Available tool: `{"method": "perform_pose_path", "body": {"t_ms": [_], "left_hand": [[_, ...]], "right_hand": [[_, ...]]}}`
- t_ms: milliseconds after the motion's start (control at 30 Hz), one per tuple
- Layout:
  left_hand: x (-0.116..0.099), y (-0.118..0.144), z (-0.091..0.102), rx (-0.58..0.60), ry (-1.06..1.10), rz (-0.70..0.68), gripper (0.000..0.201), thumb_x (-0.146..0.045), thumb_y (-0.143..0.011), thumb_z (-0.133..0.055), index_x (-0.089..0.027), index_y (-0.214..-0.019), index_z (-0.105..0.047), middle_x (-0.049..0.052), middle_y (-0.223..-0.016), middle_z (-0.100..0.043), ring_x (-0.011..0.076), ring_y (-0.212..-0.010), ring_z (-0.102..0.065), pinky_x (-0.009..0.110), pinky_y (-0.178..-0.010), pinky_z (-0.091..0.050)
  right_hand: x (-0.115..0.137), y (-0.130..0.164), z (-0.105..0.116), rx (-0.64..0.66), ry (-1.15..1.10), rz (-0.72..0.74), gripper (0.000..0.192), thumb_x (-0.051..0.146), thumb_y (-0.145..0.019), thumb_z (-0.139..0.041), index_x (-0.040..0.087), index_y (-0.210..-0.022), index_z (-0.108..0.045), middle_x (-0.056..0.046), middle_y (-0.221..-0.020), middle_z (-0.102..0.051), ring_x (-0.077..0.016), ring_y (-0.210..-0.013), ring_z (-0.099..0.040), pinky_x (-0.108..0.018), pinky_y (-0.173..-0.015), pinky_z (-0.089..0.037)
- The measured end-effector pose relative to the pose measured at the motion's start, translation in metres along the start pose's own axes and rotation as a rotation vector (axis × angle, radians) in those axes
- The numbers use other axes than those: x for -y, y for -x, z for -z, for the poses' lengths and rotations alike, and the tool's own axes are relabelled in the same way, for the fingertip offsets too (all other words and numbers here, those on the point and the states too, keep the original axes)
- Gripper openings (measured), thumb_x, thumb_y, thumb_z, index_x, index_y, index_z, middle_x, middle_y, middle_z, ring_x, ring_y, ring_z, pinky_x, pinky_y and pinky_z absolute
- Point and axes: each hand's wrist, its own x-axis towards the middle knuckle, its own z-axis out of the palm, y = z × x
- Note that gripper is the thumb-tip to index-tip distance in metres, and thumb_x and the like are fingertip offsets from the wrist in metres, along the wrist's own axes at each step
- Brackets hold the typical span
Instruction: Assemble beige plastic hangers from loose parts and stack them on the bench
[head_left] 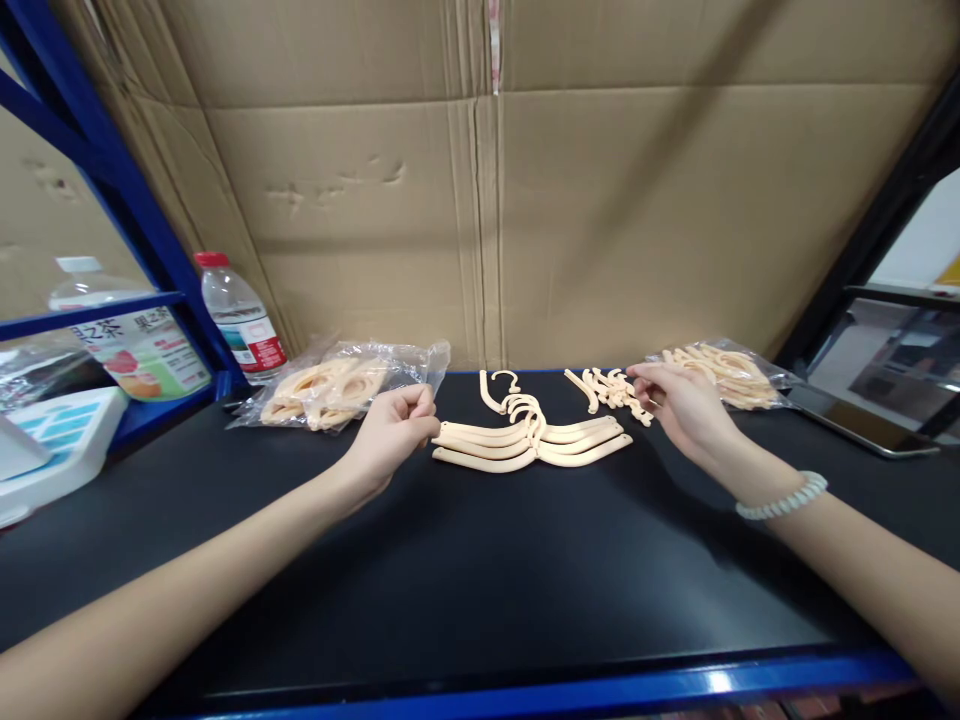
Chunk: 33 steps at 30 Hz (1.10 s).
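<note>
Left hand [394,425] fingers curled, contents hidden; right hand [679,405] fingers pinch hook pieces [611,390].

At about nine o'clock, the large bottle [127,345] behind the blue shelf rail carries a label with big Chinese characters, the last reading 茶, while the red-and-white label on the smaller red-capped bottle [241,322] beside it is too small to read.
</note>
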Motion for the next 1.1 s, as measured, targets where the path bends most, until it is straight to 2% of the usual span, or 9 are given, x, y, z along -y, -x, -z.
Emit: {"method": "perform_pose_path", "body": {"t_ms": [200,400,633,800,1100], "left_hand": [[-0.0013,0.0015,-0.0013,-0.005,0.061,0.117,0.033,-0.009,-0.056,-0.059,-0.019,-0.053,-0.028,-0.01,-0.047,-0.029,0.0027,-0.04,-0.026,0.018,-0.039,-0.019],[-0.0006,0.0007,-0.0009,-0.012,0.051,0.117,0.034,-0.015,-0.062,-0.066,-0.018,-0.055,-0.033,-0.01,-0.045,-0.032,0.0025,-0.039,-0.03,0.017,-0.041,-0.021],[-0.0058,0.0007,-0.001,0.054,0.182,0.235,0.048,-0.034,-0.076,-0.067,-0.02,-0.055,-0.026,-0.012,-0.041,-0.019,0.0021,-0.035,-0.013,0.018,-0.036,-0.011],[-0.0066,0.0005,-0.0002,0.017,0.239,0.247,0.053,-0.041,-0.079,-0.066,-0.021,-0.055,-0.023,-0.012,-0.039,-0.017,0.0026,-0.035,-0.012,0.02,-0.036,-0.012],[-0.0062,0.0024,-0.0028,0.02,0.221,0.248,0.059,-0.049,-0.08,-0.063,-0.021,-0.054,-0.017,-0.011,-0.04,-0.015,0.0043,-0.037,-0.012,0.023,-0.037,-0.014]], "right_hand": [[-0.0003,0.0,-0.0004,0.002,-0.038,-0.054,0.013,0.032,-0.062,-0.07,0.022,-0.067,-0.063,0.0,-0.061,-0.051,-0.0132,-0.056,-0.044,-0.028,-0.05,-0.034],[-0.0037,-0.0019,0.0031,0.043,-0.005,-0.044,0.017,0.033,-0.062,-0.067,0.022,-0.073,-0.06,0.0,-0.061,-0.05,-0.0136,-0.055,-0.045,-0.029,-0.05,-0.036],[-0.0074,-0.0024,0.0048,0.088,0.006,-0.043,0.022,0.033,-0.062,-0.066,0.021,-0.08,-0.06,0.0,-0.062,-0.051,-0.0138,-0.055,-0.046,-0.03,-0.05,-0.038],[-0.0053,-0.0011,0.0029,0.065,-0.071,-0.101,0.021,0.029,-0.06,-0.067,0.021,-0.078,-0.061,0.0,-0.062,-0.05,-0.0123,-0.055,-0.045,-0.028,-0.048,-0.037],[-0.006,-0.0038,0.0048,0.109,-0.038,-0.065,0.021,0.033,-0.063,-0.067,0.021,-0.079,-0.06,0.0,-0.061,-0.051,-0.013,-0.054,-0.046,-0.029,-0.049,-0.038]]}}
